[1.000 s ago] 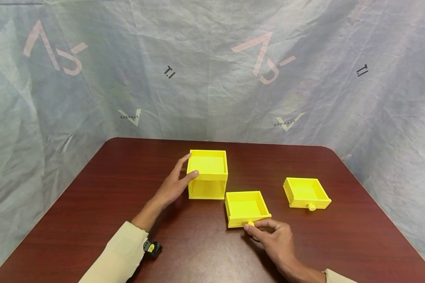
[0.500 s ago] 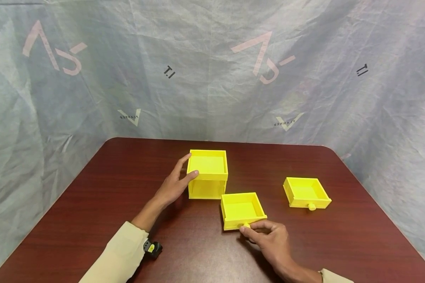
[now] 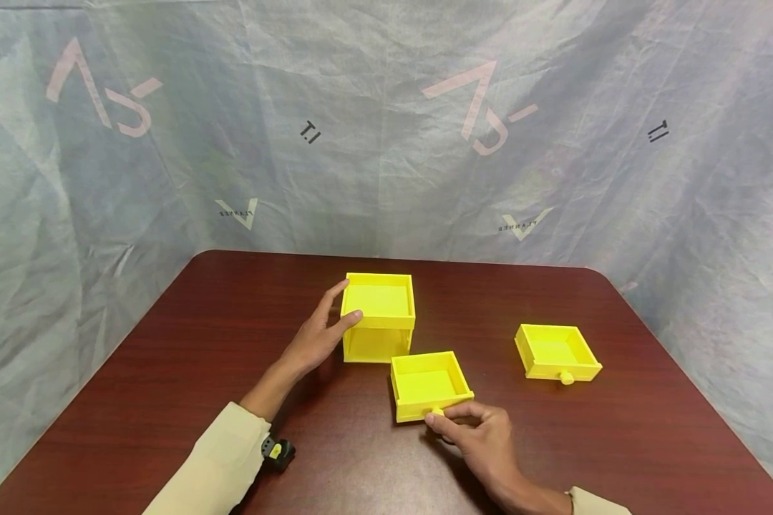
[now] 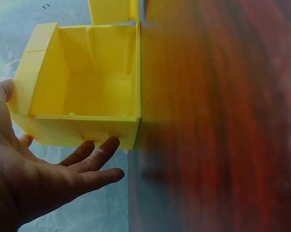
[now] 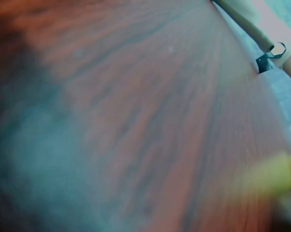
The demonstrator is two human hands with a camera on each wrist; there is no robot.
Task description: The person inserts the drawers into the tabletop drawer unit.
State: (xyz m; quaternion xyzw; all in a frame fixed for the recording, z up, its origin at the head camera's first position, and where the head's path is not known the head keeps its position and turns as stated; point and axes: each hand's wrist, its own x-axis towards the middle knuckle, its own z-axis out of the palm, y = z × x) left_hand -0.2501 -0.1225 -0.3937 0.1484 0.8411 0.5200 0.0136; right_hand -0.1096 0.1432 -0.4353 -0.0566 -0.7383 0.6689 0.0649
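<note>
Fingers (image 3: 467, 410) of the right hand (image 3: 488, 438): drawn narrow, thumb and forefinger pinching the knob (image 3: 436, 411). On my remote feed the right wrist view is too blurred to add anything.
Left hand (image 3: 312, 343): spread wide at the left side of the cabinet (image 3: 378, 322), thumb on its front top edge, forefinger reaching to the rear corner. I read it as steadying.
Near drawer (image 3: 429, 386): in front of the cabinet, partly before its right half and partly out beyond its right side, knob toward the person. I cannot tell if it sits flat on the table (image 3: 167, 357).
Cabinet bay: facing the person; the left wrist view shows me no drawer inside, and a ridge along an inner wall.
Far drawer (image 3: 554, 350): well to the right of the cabinet, no hand on it.
Step in hand, my judgement: bringing the near drawer across to the bay.
Next move calls for: more travel left until drawer and bay line up, squaring the back edge, then a level push in. Catching on the cabinet's right wall is my worry.
Against the earlier frame: near drawer and right hand have come left and slightly toward the person; cabinet, left hand and far drawer look unmoved.
</note>
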